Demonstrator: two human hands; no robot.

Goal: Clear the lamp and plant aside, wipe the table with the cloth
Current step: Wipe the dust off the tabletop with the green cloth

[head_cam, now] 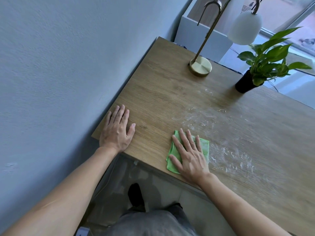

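Fingers [185,142] of the right hand [189,155] straight and spread, pressed flat on a folded green microfibre cloth [172,154] near the front edge of the oak-grain table [162,92]; cloth peeking out on both sides of the palm, long axis running away from the body. White powdery smears [226,150] just beside the cloth on its right and fanning out toward the far side, so likely a sweep rightward and away. Left hand [116,128] flat on the bare left corner, fingers together, thumb out, holding nothing, apparently bracing. Right hand plainly the nearer to the mess. Well apart at the far edge, brass lamp [201,66] with round base, slender stem and white globe shade, and a leafy plant in a black pot [245,81], both upright, seemingly already clear of the smeared patch. Grey wall at left.
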